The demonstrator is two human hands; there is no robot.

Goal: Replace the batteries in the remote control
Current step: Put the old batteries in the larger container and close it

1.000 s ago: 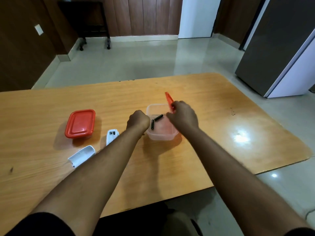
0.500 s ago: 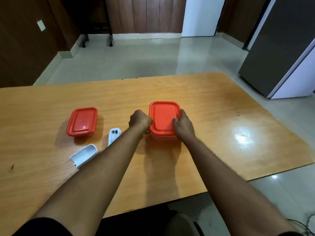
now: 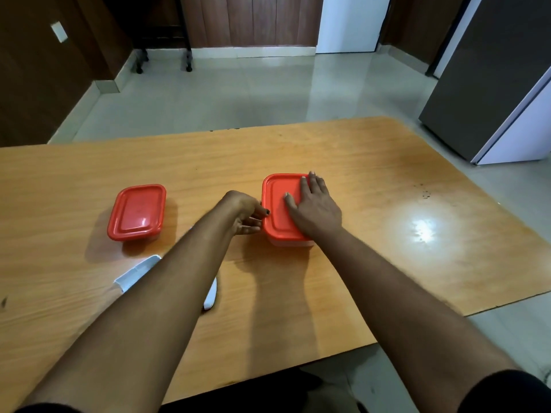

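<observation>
A clear box with a red lid (image 3: 278, 207) stands at the table's middle. My right hand (image 3: 314, 205) lies flat on that lid, fingers spread. My left hand (image 3: 244, 213) touches the box's left side with fingers loosely curled. The batteries inside are hidden by the lid. The white remote (image 3: 211, 295) lies on the table, mostly covered by my left forearm. Its white battery cover (image 3: 135, 274) rests further left.
A second red-lidded box (image 3: 137, 211) stands at the left on the wooden table (image 3: 387, 234). A dark fridge (image 3: 492, 84) is at the far right beyond the table. Tiled floor lies behind.
The red lid, held upright over the open box a second ago, now sits on the box. My right hand moved from its near edge onto the lid's top.
</observation>
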